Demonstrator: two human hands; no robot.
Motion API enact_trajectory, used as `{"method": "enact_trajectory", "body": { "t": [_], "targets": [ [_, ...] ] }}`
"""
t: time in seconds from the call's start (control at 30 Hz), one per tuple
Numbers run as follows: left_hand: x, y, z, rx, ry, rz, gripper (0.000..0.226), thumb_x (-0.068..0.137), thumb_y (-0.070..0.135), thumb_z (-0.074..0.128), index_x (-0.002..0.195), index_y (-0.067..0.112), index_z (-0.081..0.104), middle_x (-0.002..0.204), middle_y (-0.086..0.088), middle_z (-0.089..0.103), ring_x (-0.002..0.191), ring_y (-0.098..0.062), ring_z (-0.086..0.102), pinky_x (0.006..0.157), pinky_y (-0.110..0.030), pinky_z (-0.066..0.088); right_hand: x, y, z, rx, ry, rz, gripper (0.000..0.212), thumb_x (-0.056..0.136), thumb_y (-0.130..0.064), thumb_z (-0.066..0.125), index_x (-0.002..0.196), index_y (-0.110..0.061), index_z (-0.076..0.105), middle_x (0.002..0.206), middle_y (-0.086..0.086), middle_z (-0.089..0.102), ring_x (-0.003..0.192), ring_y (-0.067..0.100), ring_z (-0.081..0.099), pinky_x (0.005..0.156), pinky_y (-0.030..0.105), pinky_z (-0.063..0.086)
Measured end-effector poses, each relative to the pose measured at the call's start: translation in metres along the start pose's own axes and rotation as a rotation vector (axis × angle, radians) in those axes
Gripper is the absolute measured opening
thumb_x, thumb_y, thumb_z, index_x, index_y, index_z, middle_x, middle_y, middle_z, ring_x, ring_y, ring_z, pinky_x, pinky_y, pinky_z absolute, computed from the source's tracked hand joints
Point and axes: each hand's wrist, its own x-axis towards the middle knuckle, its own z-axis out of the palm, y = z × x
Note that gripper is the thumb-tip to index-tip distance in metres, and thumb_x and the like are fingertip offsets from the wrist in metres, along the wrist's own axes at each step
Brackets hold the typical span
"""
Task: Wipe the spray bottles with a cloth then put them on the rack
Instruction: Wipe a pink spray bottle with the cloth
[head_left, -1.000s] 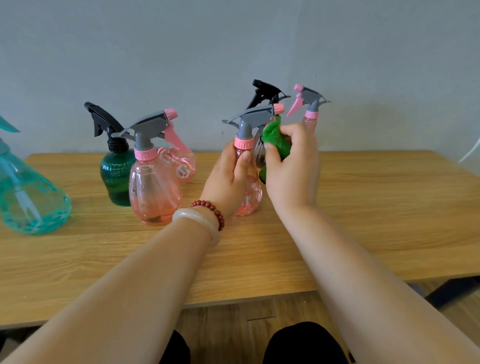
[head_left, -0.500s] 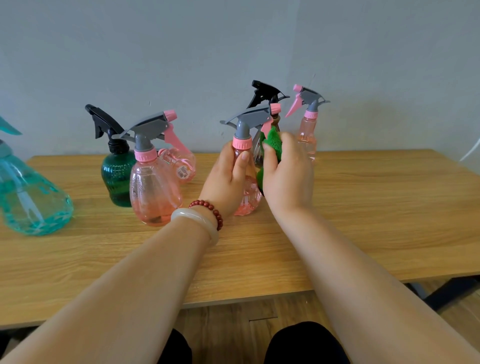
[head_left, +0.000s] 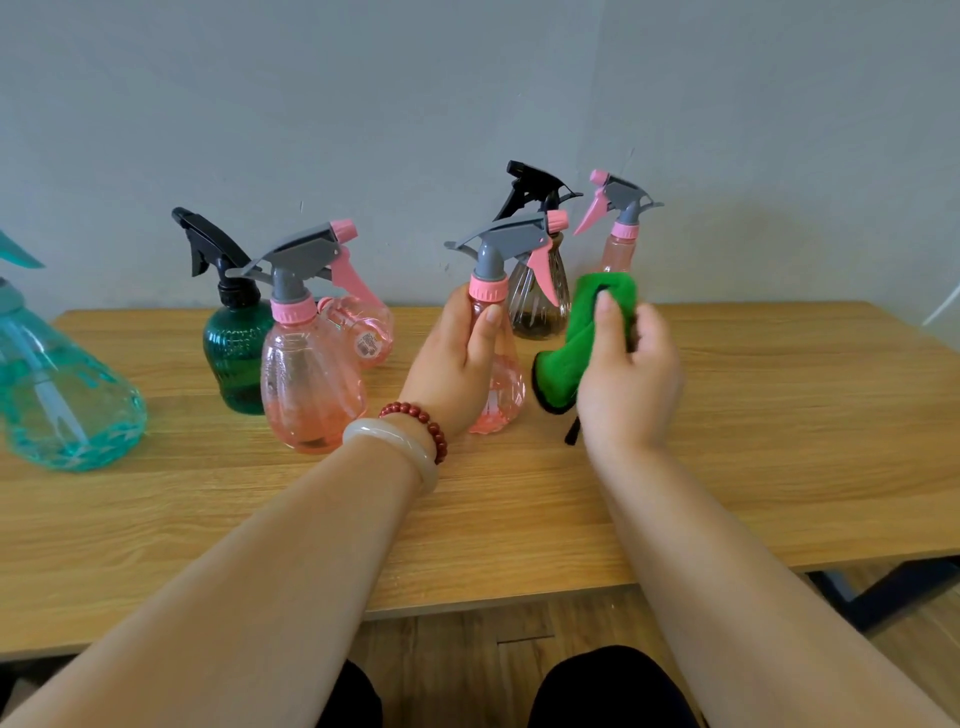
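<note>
Small pink spray bottle (head_left: 501, 395), grey trigger head: upright on the wooden table (head_left: 779, 415), left hand (head_left: 457, 364) gripping its neck and shoulder. Green cloth (head_left: 582, 338): pinched in the curled fingers of the right hand (head_left: 628, 374), just right of that bottle. Smoky bottle (head_left: 540, 301) and slim pink bottle (head_left: 621, 247): behind.
</note>
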Motion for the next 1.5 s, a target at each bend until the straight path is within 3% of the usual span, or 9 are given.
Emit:
{"method": "enact_trajectory", "body": {
  "t": [0.23,0.4,0.5,0.6,0.77,0.93,1.23,1.37,1.5],
  "targets": [
    [-0.001,0.002,0.0,-0.018,-0.004,-0.017,0.018,0.105,0.039,0.031,0.119,0.032,0.04,0.096,0.02,0.052,0.082,0.016,0.052,0.067,-0.003,0.038,0.048,-0.046,0.004,0.059,-0.2,-0.211,0.028,0.1,-0.032,0.051,0.123,-0.019,0.064,0.106,-0.008,0.069,0.099,-0.001,0.062,0.085,0.014,0.048],
    [0.0,0.002,0.001,-0.013,0.006,-0.005,0.025,0.104,0.041,0.031,0.123,0.03,0.042,0.097,0.019,0.053,0.086,0.01,0.053,0.07,-0.01,0.04,0.05,-0.046,0.014,0.102,-0.32,-0.083,0.025,0.103,-0.034,0.048,0.099,-0.02,0.068,0.069,-0.009,0.06,0.063,-0.007,0.052,0.061,0.011,0.038],
    [0.0,0.001,0.0,-0.023,0.007,-0.008,0.019,0.105,0.037,0.032,0.12,0.029,0.042,0.097,0.018,0.052,0.083,0.017,0.052,0.065,-0.003,0.04,0.042,-0.038,0.011,0.156,-0.305,0.065,0.042,0.102,-0.043,0.046,0.092,-0.008,0.066,0.082,0.021,0.064,0.067,0.014,0.053,0.063,0.03,0.038],
    [0.0,0.001,0.0,-0.016,0.0,-0.009,0.018,0.105,0.037,0.032,0.119,0.031,0.042,0.095,0.019,0.053,0.083,0.012,0.052,0.067,-0.004,0.038,0.031,-0.024,0.007,0.094,-0.225,0.1,0.035,0.103,-0.04,0.046,0.096,-0.013,0.068,0.083,0.008,0.066,0.077,0.013,0.056,0.068,0.027,0.042],
    [-0.001,0.001,-0.004,-0.106,-0.043,-0.031,0.029,0.106,0.037,0.032,0.128,0.025,0.045,0.101,0.017,0.055,0.084,0.012,0.056,0.07,-0.006,0.043,0.009,-0.023,0.004,-0.009,0.021,-0.422,0.039,0.097,-0.007,0.054,0.133,0.006,0.052,0.113,0.007,0.046,0.103,-0.006,0.047,0.092,0.002,0.031],
    [-0.001,0.001,-0.005,-0.179,-0.042,0.004,0.022,0.107,0.032,0.034,0.127,0.037,0.043,0.114,0.013,0.06,0.105,0.004,0.057,0.092,-0.019,0.047,0.006,-0.017,0.02,-0.123,0.003,-0.743,0.017,0.089,-0.002,0.065,0.105,0.002,0.069,0.107,0.014,0.067,0.102,0.027,0.059,0.101,0.019,0.034],
    [-0.004,-0.003,-0.007,-0.199,-0.073,0.065,0.025,0.107,0.024,0.032,0.127,0.034,0.042,0.113,0.013,0.058,0.101,0.013,0.055,0.083,-0.005,0.043,-0.015,0.016,0.034,-0.079,-0.125,-0.531,0.028,0.092,0.003,0.057,0.118,0.003,0.067,0.118,0.014,0.068,0.113,0.024,0.06,0.104,0.021,0.042],
    [-0.004,-0.006,-0.003,-0.189,-0.046,0.044,0.025,0.101,0.037,0.032,0.122,0.032,0.046,0.105,0.005,0.062,0.095,-0.003,0.061,0.084,-0.018,0.051,-0.014,0.025,0.028,-0.048,-0.177,-0.358,0.028,0.088,-0.001,0.057,0.111,-0.002,0.072,0.11,0.007,0.072,0.105,0.017,0.064,0.095,0.024,0.048],
    [-0.005,-0.005,-0.001,-0.195,-0.008,0.065,0.025,0.105,0.026,0.034,0.125,0.04,0.042,0.111,0.02,0.058,0.101,0.015,0.054,0.087,-0.004,0.04,-0.019,0.015,0.027,0.037,-0.096,-0.395,0.023,0.09,-0.004,0.063,0.112,-0.002,0.071,0.115,0.003,0.068,0.111,0.013,0.061,0.101,0.016,0.043]
  ]
}}
